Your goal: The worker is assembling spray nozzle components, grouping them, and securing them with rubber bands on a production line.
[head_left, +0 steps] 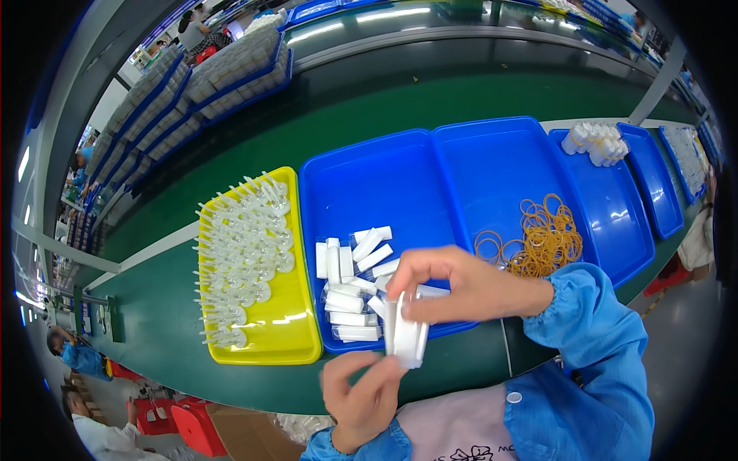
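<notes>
In front of my chest, a small upright bundle of white rectangular pieces in clear plastic (407,334) is between my hands. My right hand (477,288) pinches it near the top with thumb and fingers. At its lower end, the curled fingers of my left hand (360,392) press against it. Just behind, a blue tray (369,184) has several loose white pieces in clear sleeves (346,300) scattered in its near part. Tan rubber bands (550,242) lie heaped in another blue tray (492,161), beyond my right wrist.
On the left, a yellow tray (288,338) carries rows of clear plastic parts with thin stems (246,253). Banded white bundles (596,142) sit in a blue tray (615,223) at right. Stacked loaded trays (200,84) stand at the far left. Other people work further off.
</notes>
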### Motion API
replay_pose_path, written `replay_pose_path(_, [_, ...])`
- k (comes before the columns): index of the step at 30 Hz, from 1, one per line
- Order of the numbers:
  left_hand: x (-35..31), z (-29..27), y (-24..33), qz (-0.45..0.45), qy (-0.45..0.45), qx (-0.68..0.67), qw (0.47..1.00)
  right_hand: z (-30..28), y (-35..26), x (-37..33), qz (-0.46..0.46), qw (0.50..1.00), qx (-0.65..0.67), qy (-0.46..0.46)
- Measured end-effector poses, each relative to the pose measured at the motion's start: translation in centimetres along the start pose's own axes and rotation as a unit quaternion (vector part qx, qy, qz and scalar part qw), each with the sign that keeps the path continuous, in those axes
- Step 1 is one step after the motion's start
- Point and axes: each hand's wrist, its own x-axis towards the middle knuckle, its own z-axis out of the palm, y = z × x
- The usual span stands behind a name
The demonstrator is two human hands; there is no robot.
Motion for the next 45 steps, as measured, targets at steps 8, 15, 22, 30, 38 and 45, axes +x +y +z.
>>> replay_pose_path(8, [0.8,1.4,0.7,-0.380,-0.188,-0.530,0.735,1.2,-0.4,-3.0,-0.165,0.936,-0.309,-0.023])
replay_pose_path(15, [1.1,2.0,0.7,-0.453,-0.246,-0.708,0.483,-5.2,-3.1,-4.2,-0.037,0.947,-0.269,0.173])
replay_pose_path(22, [0.3,1.8,0.0,-0.439,-0.121,-0.746,0.486,-9.2,5.0,-5.7,-0.023,0.732,-0.650,0.204])
replay_pose_path(30, [0.7,2.6,-0.5,-0.409,-0.131,-0.570,0.701,-8.4,1.3,-5.7,-0.095,0.715,-0.633,0.282])
replay_pose_path(38, [1.7,6.3,0.6,-0.189,-0.217,-0.314,0.905,1.1,-2.0,-5.7,-0.186,0.856,-0.474,0.082])
replay_pose_path(45, [3.6,5.2,1.1,-0.167,-0.198,-0.243,0.935,6.1,-4.2,-7.8,-0.172,0.817,-0.549,0.042])
